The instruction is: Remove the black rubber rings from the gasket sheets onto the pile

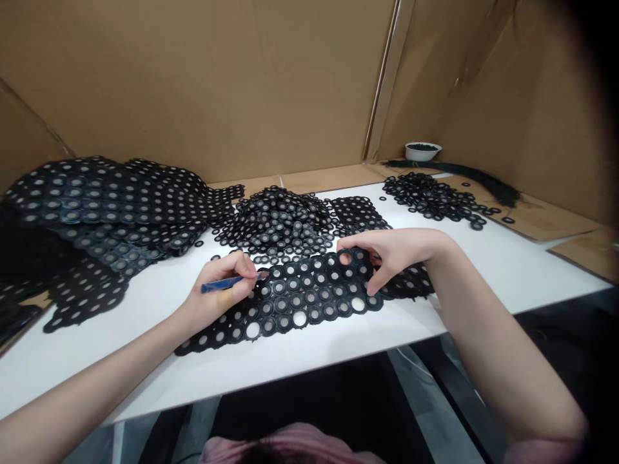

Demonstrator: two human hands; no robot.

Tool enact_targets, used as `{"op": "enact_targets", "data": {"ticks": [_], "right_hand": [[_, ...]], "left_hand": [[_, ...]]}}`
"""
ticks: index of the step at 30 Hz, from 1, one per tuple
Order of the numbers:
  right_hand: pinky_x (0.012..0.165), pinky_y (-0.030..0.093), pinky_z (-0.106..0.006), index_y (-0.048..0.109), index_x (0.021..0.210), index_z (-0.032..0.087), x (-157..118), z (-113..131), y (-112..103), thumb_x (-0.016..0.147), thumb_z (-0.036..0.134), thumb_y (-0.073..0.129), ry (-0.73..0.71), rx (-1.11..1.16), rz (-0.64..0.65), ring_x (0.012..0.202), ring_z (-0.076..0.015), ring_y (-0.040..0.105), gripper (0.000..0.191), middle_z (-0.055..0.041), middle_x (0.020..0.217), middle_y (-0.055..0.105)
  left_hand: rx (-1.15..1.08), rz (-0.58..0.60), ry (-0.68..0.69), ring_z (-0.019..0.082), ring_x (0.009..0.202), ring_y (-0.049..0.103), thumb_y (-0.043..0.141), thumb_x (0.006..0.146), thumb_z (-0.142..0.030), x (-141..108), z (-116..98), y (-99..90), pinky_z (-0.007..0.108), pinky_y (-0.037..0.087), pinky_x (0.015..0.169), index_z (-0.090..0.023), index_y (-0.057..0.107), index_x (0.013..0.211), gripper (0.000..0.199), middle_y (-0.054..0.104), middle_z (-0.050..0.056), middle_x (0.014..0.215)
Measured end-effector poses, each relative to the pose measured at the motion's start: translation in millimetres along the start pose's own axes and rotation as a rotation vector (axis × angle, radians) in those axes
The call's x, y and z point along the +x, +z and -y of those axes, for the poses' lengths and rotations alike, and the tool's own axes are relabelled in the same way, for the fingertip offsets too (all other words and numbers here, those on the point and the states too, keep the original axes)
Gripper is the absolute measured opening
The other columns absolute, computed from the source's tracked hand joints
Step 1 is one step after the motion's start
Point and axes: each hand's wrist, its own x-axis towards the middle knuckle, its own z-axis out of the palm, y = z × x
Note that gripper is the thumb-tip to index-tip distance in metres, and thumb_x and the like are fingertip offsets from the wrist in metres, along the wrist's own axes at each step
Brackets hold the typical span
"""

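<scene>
- Your sheet [307, 299] is black, patterned with rows of pale grey dots, a few white.
- Your tool [221, 284] is blue.
- Your table [503, 270] is white.
- Your ring heap [278, 222] is black and grey.
- Your walls [242, 84] are brown.
- Your bowl [422, 155] is white.

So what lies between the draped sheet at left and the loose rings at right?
Head view: a heap of rings, then a smaller linked piece.

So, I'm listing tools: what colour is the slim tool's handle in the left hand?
The handle is blue; the head view shows it.
</scene>
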Motion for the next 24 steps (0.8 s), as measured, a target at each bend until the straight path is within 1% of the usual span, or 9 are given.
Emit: {"op": "enact_targets", "data": {"ticks": [3, 6, 10, 12, 15, 17, 18, 21, 24], "right_hand": [[0.060, 0.044, -0.025, 0.053, 0.112, 0.021, 2, 1, 2, 0.061, 0.043, 0.079, -0.019, -0.032, -0.046, 0.074, -0.0154, 0.052, 0.061, -0.0022, 0.106, 0.059], [0.066, 0.044, -0.026, 0.054, 0.111, 0.021, 5, 2, 4, 0.063, 0.044, 0.077, -0.047, -0.056, -0.080, 0.084, -0.0191, 0.055, 0.058, -0.0021, 0.107, 0.061], [0.076, 0.042, -0.028, 0.054, 0.109, 0.020, 8, 1, 6, 0.064, 0.041, 0.077, -0.039, -0.070, -0.103, 0.094, -0.0222, 0.055, 0.055, -0.0023, 0.109, 0.061], [0.076, 0.042, -0.029, 0.055, 0.107, 0.021, 9, -1, 7, 0.063, 0.042, 0.078, -0.022, -0.066, -0.106, 0.094, -0.0231, 0.055, 0.054, -0.0025, 0.109, 0.061], [0.072, 0.041, -0.029, 0.056, 0.101, 0.022, 9, -4, 7, 0.062, 0.044, 0.078, -0.005, -0.070, -0.111, 0.090, -0.0233, 0.055, 0.051, -0.0021, 0.104, 0.061], [0.071, 0.041, -0.029, 0.056, 0.099, 0.022, 9, -5, 6, 0.061, 0.045, 0.078, -0.001, -0.072, -0.114, 0.089, -0.0230, 0.055, 0.049, -0.0017, 0.103, 0.061], [0.071, 0.041, -0.029, 0.056, 0.099, 0.022, 10, -5, 6, 0.061, 0.044, 0.078, -0.001, -0.068, -0.111, 0.089, -0.0227, 0.055, 0.050, -0.0017, 0.103, 0.061], [0.074, 0.042, -0.029, 0.057, 0.101, 0.021, 10, -6, 6, 0.060, 0.044, 0.079, -0.004, -0.048, -0.107, 0.091, -0.0227, 0.055, 0.052, -0.0023, 0.107, 0.060], [0.078, 0.042, -0.029, 0.057, 0.105, 0.020, 11, -6, 7, 0.059, 0.044, 0.079, -0.005, -0.038, -0.122, 0.095, -0.0228, 0.054, 0.056, -0.0027, 0.108, 0.061]], "left_hand": [[-0.009, 0.001, 0.005, 0.007, 0.072, 0.052, 0.056, 0.085, -0.021, 0, 1, -0.6, 0.017, 0.044, 0.065, -0.014, 0.049, 0.078, 0.012, 0.054, 0.001, 0.079], [-0.016, 0.001, 0.001, 0.008, 0.072, 0.052, 0.056, 0.084, -0.022, 1, 3, -1.4, 0.018, 0.044, 0.066, -0.014, 0.049, 0.077, 0.013, 0.054, 0.001, 0.078], [-0.062, -0.013, -0.059, 0.009, 0.072, 0.054, 0.060, 0.081, -0.021, 1, 8, -1.7, 0.020, 0.045, 0.066, -0.013, 0.049, 0.075, 0.014, 0.056, 0.002, 0.077], [-0.160, -0.056, -0.129, 0.008, 0.064, 0.052, 0.062, 0.077, -0.018, 3, 11, -3.5, 0.018, 0.043, 0.058, -0.013, 0.047, 0.071, 0.017, 0.056, 0.001, 0.071], [-0.329, -0.180, -0.251, 0.005, 0.050, 0.046, 0.062, 0.072, -0.014, 6, 12, -8.9, 0.014, 0.031, 0.042, -0.012, 0.042, 0.066, 0.021, 0.053, -0.001, 0.063], [-0.368, -0.235, -0.290, 0.005, 0.048, 0.045, 0.063, 0.070, -0.013, 11, 9, -10.4, 0.014, 0.027, 0.040, -0.012, 0.042, 0.066, 0.021, 0.053, -0.001, 0.061], [-0.367, -0.238, -0.282, 0.005, 0.048, 0.044, 0.063, 0.070, -0.013, 15, 6, -9.0, 0.014, 0.027, 0.040, -0.012, 0.042, 0.066, 0.021, 0.053, -0.001, 0.061], [-0.342, -0.155, -0.194, 0.005, 0.051, 0.046, 0.064, 0.072, -0.014, 30, -7, 7.7, 0.014, 0.032, 0.044, -0.013, 0.043, 0.067, 0.022, 0.054, -0.001, 0.064], [-0.327, 0.016, -0.106, 0.007, 0.064, 0.053, 0.065, 0.075, -0.018, 46, -22, 39.3, 0.017, 0.041, 0.055, -0.012, 0.050, 0.072, 0.016, 0.058, 0.001, 0.073]]}}
